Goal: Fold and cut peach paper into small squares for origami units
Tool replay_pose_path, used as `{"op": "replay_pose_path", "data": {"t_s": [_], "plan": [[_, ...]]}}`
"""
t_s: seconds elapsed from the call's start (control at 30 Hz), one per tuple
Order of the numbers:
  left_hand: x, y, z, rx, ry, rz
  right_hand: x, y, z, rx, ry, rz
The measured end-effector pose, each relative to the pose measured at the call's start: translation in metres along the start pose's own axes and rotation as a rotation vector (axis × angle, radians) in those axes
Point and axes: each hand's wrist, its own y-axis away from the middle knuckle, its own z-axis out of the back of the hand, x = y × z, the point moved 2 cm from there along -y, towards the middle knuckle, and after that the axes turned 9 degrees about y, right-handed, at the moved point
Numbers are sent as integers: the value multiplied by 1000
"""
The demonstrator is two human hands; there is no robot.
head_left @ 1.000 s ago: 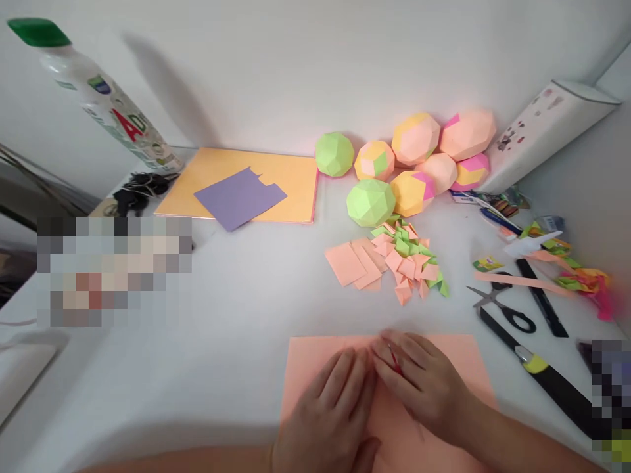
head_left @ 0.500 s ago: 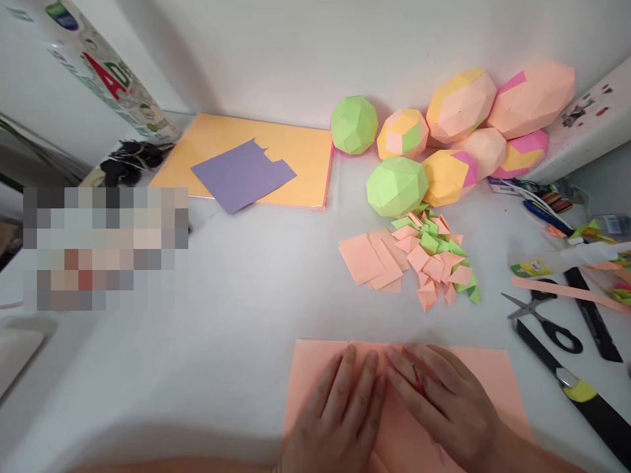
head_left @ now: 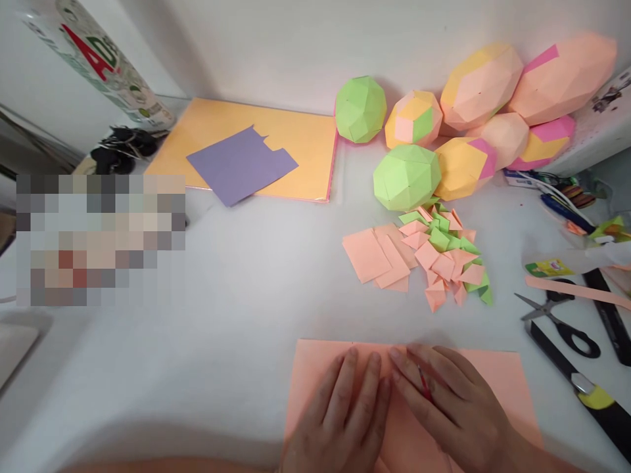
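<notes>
A large sheet of salmon-pink paper (head_left: 488, 378) lies at the front of the table. My left hand (head_left: 340, 407) rests flat on it with fingers stretched toward its far edge. Close beside it, my right hand (head_left: 453, 401) presses its fingertips on the same sheet. A thin red-tipped stick (head_left: 424, 383), perhaps a pen, is tucked between the right hand's fingers; most of it is hidden. Beyond the sheet are several cut pink paper pieces (head_left: 367, 255) and a pile of small folded pink and green paper pieces (head_left: 444, 266).
Paper balls, such as a green one (head_left: 407, 177), stand along the wall. Scissors (head_left: 555, 315), a utility knife (head_left: 584, 384) and a glue bottle (head_left: 557, 263) lie at the right. A purple sheet (head_left: 241, 164) lies on orange paper (head_left: 305, 180) at the back left.
The view has shifted slightly, so things at the back and right appear moved. Both hands stay on the pink sheet in almost the same pose.
</notes>
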Motion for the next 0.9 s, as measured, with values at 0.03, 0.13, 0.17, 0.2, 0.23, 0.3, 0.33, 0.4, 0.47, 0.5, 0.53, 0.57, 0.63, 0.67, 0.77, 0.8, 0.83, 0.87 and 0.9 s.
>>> {"op": "replay_pose_path", "data": {"t_s": [0.03,0.13,0.17,0.2,0.23,0.3,0.33,0.4,0.47,0.5,0.53,0.57,0.63,0.67,0.77,0.8,0.83,0.87,0.9], "plan": [[0,0,0,5,-1,5,0,0,0,0,-4,3],[0,1,-1,3,2,14,-1,-1,0,-1,-4,5],[0,2,-1,0,4,13,-1,-1,0,1,-2,8],[-1,2,-1,0,4,10,-1,-1,0,5,1,10],[-1,3,-2,6,1,9,-1,-1,0,9,2,13],[-1,3,-2,23,-7,10,-1,1,0,19,3,18],[-1,3,-2,30,-9,13,-1,2,0,21,1,20],[-2,3,-2,19,-3,22,-1,3,0,16,-3,18],[-2,3,-1,8,1,25,-1,4,0,17,-2,21],[-1,3,-1,12,-1,23,-1,4,-1,20,1,19],[-1,3,-1,19,-5,16,-1,4,-1,24,3,20],[-1,3,-1,30,-9,9,0,4,-1,29,4,18],[-2,4,-1,45,-15,7,0,5,-2,31,4,15],[-2,4,-1,44,-18,8,0,5,-2,29,4,15],[-2,4,-2,55,-32,8,0,5,-2,29,14,18],[-3,4,-2,62,-36,1,0,5,-2,32,13,24],[-3,4,-2,66,-37,-5,-1,6,-2,37,9,27],[-3,4,-2,66,-37,-6,-1,7,-2,43,5,33],[-3,4,-2,57,-35,-8,-2,8,-1,48,-1,40]]}}
